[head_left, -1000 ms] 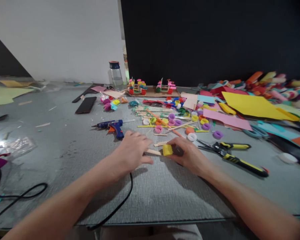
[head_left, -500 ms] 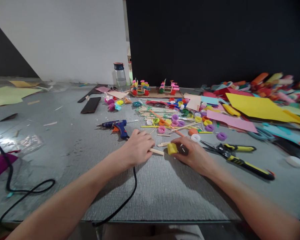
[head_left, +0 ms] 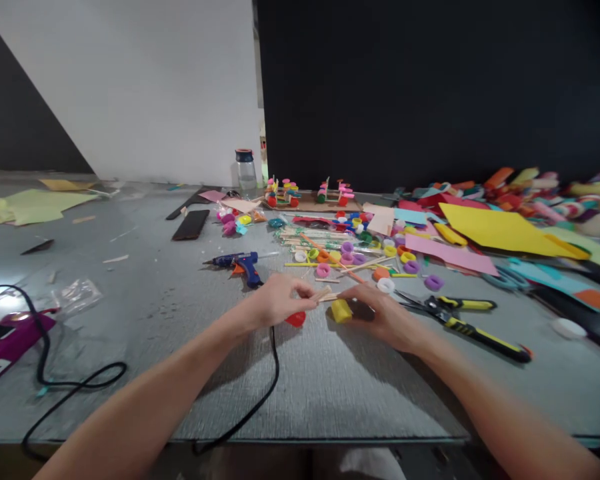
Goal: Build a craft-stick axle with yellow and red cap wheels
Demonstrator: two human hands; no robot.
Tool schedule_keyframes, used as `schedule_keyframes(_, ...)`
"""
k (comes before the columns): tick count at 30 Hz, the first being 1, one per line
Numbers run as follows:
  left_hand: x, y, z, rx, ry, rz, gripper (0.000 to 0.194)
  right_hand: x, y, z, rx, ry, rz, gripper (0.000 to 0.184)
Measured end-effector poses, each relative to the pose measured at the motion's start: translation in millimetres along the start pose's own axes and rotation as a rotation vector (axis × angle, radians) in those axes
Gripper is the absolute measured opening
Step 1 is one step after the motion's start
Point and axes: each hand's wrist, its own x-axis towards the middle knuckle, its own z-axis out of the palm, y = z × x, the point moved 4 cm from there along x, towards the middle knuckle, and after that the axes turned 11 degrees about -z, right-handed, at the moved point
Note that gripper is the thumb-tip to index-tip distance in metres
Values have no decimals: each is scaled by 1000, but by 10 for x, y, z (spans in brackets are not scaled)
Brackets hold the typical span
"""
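Just right of the blue glue gun (head_left: 247, 267) on the bench (head_left: 340, 393), the left hand (head_left: 280, 300) has its grip pinched on wooden sticks (head_left: 323, 294); farther right of the gun, the right hand's (head_left: 384, 317) is clasped round a yellow piece (head_left: 341, 311)

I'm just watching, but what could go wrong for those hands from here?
The left hand pinches wooden sticks close to the glue gun and might brush it; I can't tell if it's hot.
The black cord runs from beside that hand to the near table edge, so an arm could snag it.
The pliers lie with handles spread beside the right hand, which could bump them.
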Motion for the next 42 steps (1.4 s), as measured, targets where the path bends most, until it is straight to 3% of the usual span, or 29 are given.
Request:
schedule_keyframes(4, -21, 35, -32, -122, 5, -9, 36, 8, 31, -98, 8, 64, 15, 32)
schedule_keyframes(9, -106, 168, -120, -199, 72, 68, 28, 74, 10, -250, -14, 165, 57, 27)
schedule_keyframes(17, -292, 372, -193, -278, 157, 311, 19, 413, -309, -391, -37, 88, 20, 23)
schedule_keyframes(21, -404, 447, -351, -400, 282, 404, 29, 787, -325, -175, -40, -31, 20, 19)
schedule_keyframes(25, -600, 396, -813, -584, 544, 435, 36, 1328, -344, 280, -65, -146, 78, 28)
schedule_keyframes(28, -732, 275, -1126, -693, 731, 423, 27, 1752, -409, 675, -77, -207, 155, 35)
schedule_keyframes(30, -774, 188, -1217, -725, 803, 404, 22, 1974, -467, 907, -74, -232, 202, 34)
schedule_keyframes(33, -777, 70, -1192, -740, 835, 367, 20, 2152, -532, 1124, -33, -210, 255, 36)
schedule_keyframes(37, -789, -11, -1070, -758, 787, 351, 25, 2148, -551, 1137, 135, -146, 285, 35)
schedule_keyframes(42, -951, 68, -1003, -730, 656, 401, 31, 1894, -548, 849, 401, 45, 306, 35)
